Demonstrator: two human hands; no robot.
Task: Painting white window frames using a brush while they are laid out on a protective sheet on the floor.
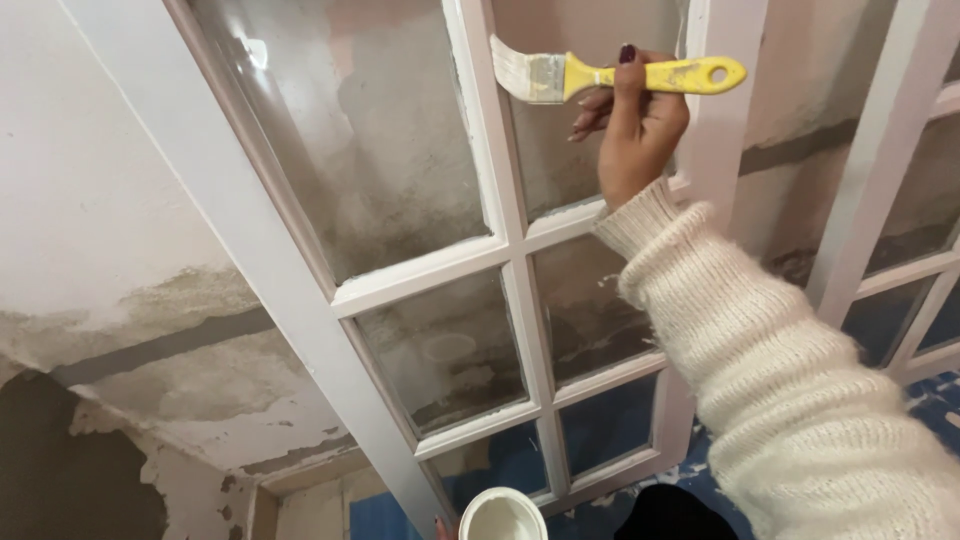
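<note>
1. Lowest and nearest, a white paint pot [501, 516] sits at the frame's bottom edge; a left-hand fingertip [439, 525] barely shows beside it, its grip impossible to tell.
2. A cream knitted sleeve [790, 370] reaches upward.
3. The right hand [640, 120] has its fingers closed round the paintbrush [620, 75] at the yellow handle, held level, probably to lay bristles flat.
4. The bristles touch a white glazing bar [485, 120] of the glazed door, left of the fingers.
5. Beyond the glass stands a patchy plaster wall [100, 200].
</note>
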